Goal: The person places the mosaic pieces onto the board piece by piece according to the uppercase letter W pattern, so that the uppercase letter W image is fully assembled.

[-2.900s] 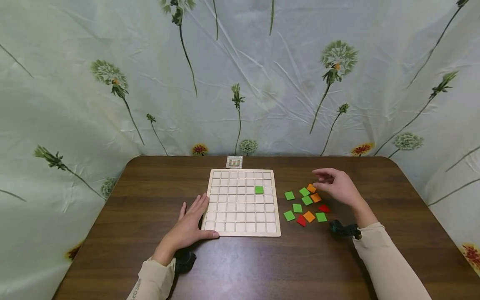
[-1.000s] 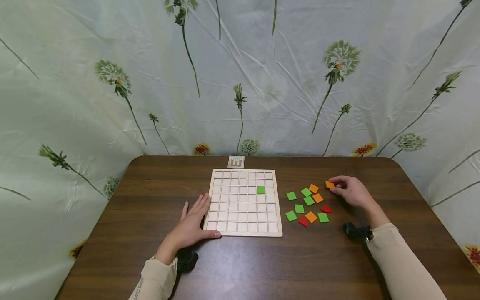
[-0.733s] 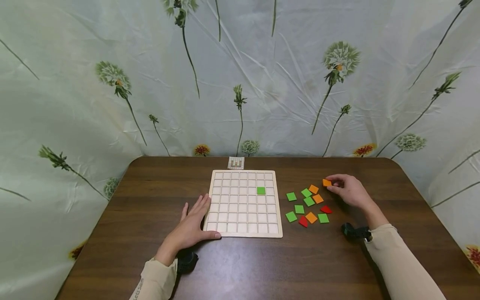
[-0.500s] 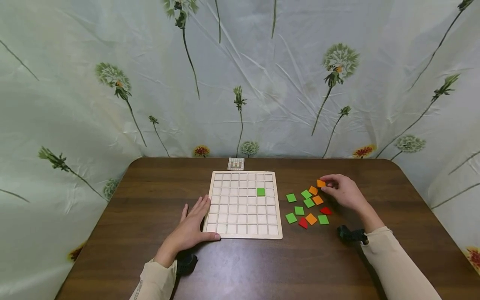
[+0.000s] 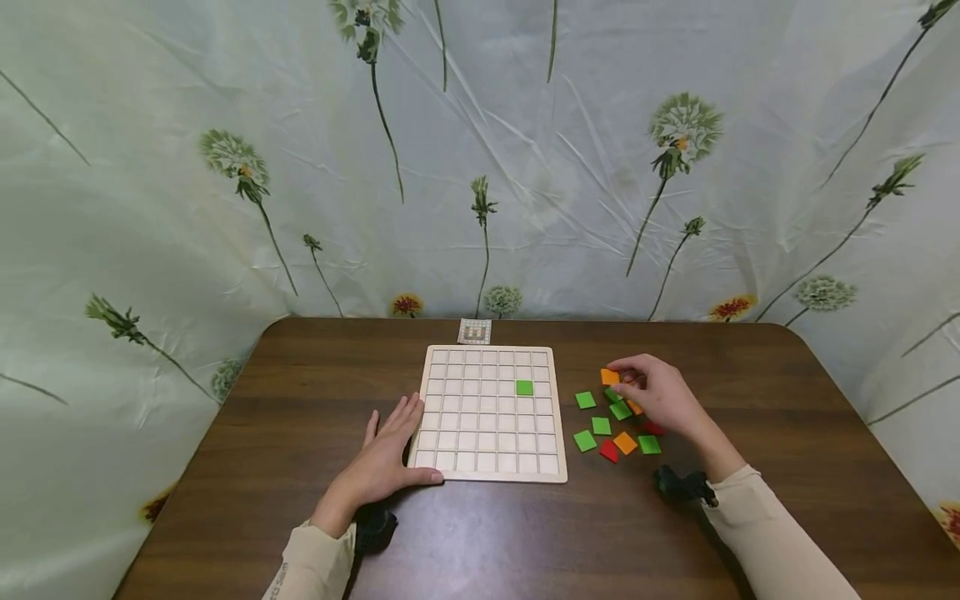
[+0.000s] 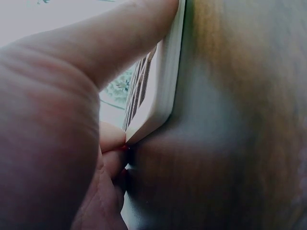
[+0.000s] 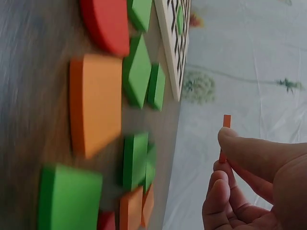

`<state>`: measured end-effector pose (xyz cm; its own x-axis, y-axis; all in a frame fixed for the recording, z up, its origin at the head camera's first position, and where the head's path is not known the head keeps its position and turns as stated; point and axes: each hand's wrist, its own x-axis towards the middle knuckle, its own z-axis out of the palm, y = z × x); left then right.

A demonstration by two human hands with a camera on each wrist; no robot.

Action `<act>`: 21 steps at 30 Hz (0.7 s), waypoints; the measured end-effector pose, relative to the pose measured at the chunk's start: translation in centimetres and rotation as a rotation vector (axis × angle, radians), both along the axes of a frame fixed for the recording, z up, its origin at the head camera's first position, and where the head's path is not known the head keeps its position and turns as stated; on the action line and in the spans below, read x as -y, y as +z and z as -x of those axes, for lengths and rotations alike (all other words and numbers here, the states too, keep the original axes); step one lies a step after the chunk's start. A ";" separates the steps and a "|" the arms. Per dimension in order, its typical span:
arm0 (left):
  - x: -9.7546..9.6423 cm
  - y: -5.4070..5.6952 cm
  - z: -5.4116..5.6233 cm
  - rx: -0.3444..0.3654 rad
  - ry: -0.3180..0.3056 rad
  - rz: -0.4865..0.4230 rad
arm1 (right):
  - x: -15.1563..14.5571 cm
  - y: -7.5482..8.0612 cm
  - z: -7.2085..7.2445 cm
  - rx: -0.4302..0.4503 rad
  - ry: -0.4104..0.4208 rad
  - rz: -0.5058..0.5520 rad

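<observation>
A white gridded wooden board (image 5: 510,478) lies mid-table with one green tile (image 5: 524,387) in a cell toward its upper right. My left hand (image 5: 382,458) rests at the board's left side, fingers extended along the edge and thumb on the front left corner. Between thumb and fingertips, my right hand (image 5: 662,398) pinches an orange square tile (image 5: 609,377). The right wrist view has this orange tile (image 7: 227,120) edge-on, raised off the table. Below that hand lie loose green tiles (image 5: 601,426), orange tiles (image 5: 625,442) and red rounded-edge tiles (image 5: 609,451), some partly hidden by it.
A small card (image 5: 475,332) printed with a grid pattern lies behind the board near the table's back edge. The brown wooden table (image 5: 480,542) meets a flower-printed curtain (image 5: 555,167) at the back. Loose tiles lie close to the board's right side.
My right hand took up an orange tile at the right of the pile, then carried it leftward over the pile toward the board. The left hand keeps its place at the board.
</observation>
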<state>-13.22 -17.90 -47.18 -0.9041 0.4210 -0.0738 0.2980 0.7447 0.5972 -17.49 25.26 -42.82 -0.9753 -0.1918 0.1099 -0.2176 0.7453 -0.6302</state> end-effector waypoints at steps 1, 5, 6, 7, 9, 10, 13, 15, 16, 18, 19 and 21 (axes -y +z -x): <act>0.0 0.0 0.0 0.001 0.002 0.000 | 0.3 0.0 0.0 -0.004 0.008 0.001; 0.0 0.0 0.0 0.005 0.005 0.001 | 1.5 -0.2 -0.2 -0.002 0.031 0.021; 0.1 0.0 0.0 0.007 0.005 0.001 | 1.8 -0.3 -0.3 0.001 0.037 0.027; 0.0 0.0 0.0 0.009 0.004 -0.001 | 2.0 -0.4 -0.4 0.005 0.041 0.035; 0.0 0.0 -0.1 0.010 0.005 -0.003 | 2.5 -0.6 -0.4 0.013 0.050 0.053; 0.0 0.0 -0.1 0.009 0.006 -0.005 | 2.7 -0.7 -0.5 0.016 0.056 0.060; 0.0 0.0 -0.1 0.006 0.008 -0.007 | 3.4 -1.0 -0.5 0.015 0.072 0.081; 0.0 -0.1 -0.1 0.004 0.008 -0.008 | 3.8 -1.2 -0.6 0.018 0.082 0.087; 0.0 -0.1 -0.1 0.005 0.009 -0.005 | 4.1 -1.2 -0.7 0.020 0.088 0.091; 0.0 -0.1 -0.1 0.006 0.009 -0.002 | 4.7 -1.3 -0.7 0.031 0.096 0.092; 0.0 -0.1 0.0 0.005 0.009 -0.001 | 5.0 -1.3 -0.8 0.039 0.101 0.094; 0.0 -0.2 0.0 0.004 0.009 -0.002 | 5.5 -1.3 -0.7 0.045 0.111 0.094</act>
<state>-13.21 -17.93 -47.35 -0.9075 0.4131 -0.0764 0.2891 0.7462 0.5997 -16.75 19.80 -44.09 -0.9531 -0.2893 0.0891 -0.2652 0.6555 -0.7071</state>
